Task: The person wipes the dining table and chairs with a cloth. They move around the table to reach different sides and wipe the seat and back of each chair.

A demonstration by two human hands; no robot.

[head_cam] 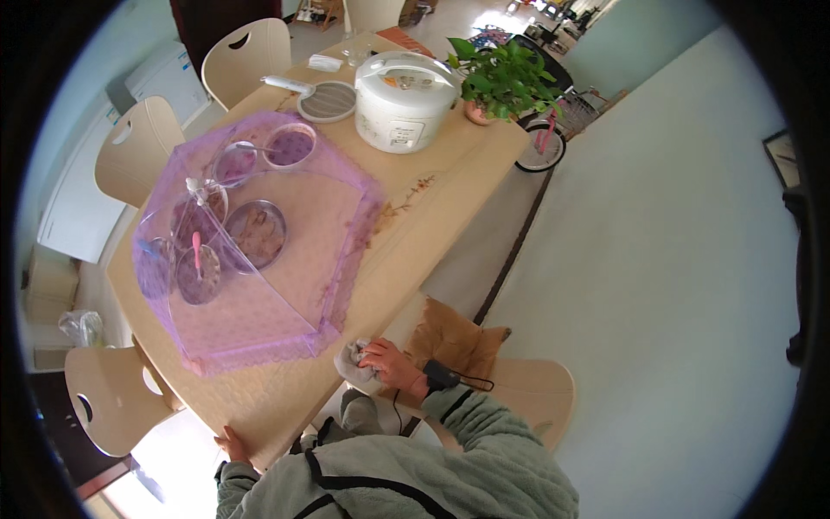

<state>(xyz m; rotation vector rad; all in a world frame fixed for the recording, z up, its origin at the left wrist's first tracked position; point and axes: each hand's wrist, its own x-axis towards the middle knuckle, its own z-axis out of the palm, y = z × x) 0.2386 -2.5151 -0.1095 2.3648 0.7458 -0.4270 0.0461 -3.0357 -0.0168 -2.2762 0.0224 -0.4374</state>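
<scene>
My right hand [391, 367] grips a crumpled pale grey cloth [352, 364] at the long edge of the wooden dining table [415, 240]. My left hand [232, 446] touches the table's near corner with its fingers apart, holding nothing. A purple mesh food cover [279, 318] spans the near part of the table, its lace hem close to the cloth. Through the mesh show a round metal dish [256, 237] with food, a bowl [200, 279] with a pink-handled spoon [197, 243], and a white bowl [290, 145].
Behind the cover stand a white rice cooker [407, 104], an electric mosquito swatter [326, 101] and a potted plant [502, 78]. A chair [535, 389] with a brown cushion [450, 337] is beside my right arm. More chairs [117, 396] line the left side; a wall [635, 272] rises at right.
</scene>
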